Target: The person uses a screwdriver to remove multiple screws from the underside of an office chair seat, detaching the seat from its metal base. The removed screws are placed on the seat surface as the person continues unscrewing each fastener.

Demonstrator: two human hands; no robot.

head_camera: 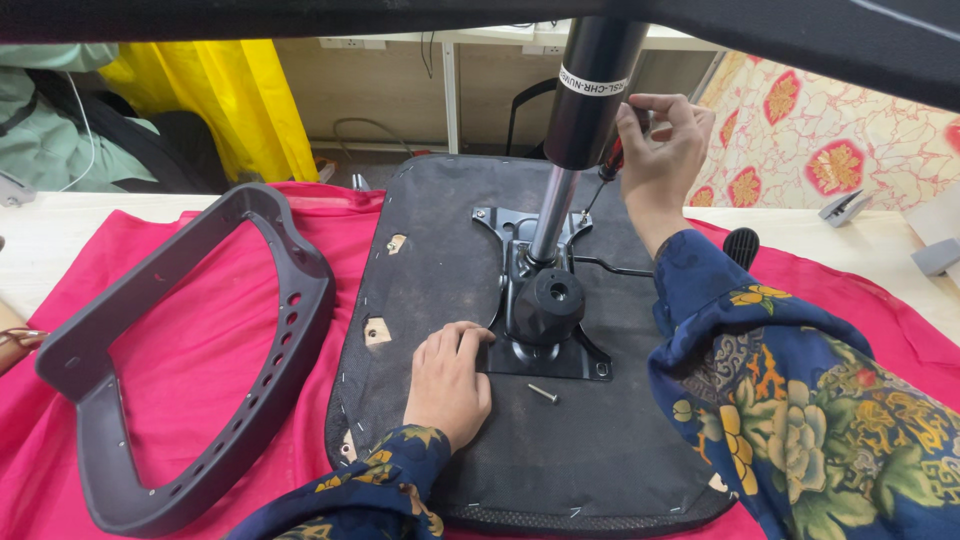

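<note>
Two hands work the upturned seat base [450, 260], flat on the red cloth [200, 350] over the pale surface [870, 250]. Your left hand [450, 380] presses open-palmed beside the mounting plate [545, 350]; your right hand [660, 150] pinches a screwdriver [610, 160] behind it. Judged stiff and heavy; steady it by its rim. A loose screw [543, 393] lies in front of the plate; the armrest frame [190, 350] left of the base.

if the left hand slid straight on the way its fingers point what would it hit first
Probably the black metal mounting plate: the left hand lies flat on the upturned chair seat, fingertips already at the plate's near edge, with the round black knob just beyond.
</note>
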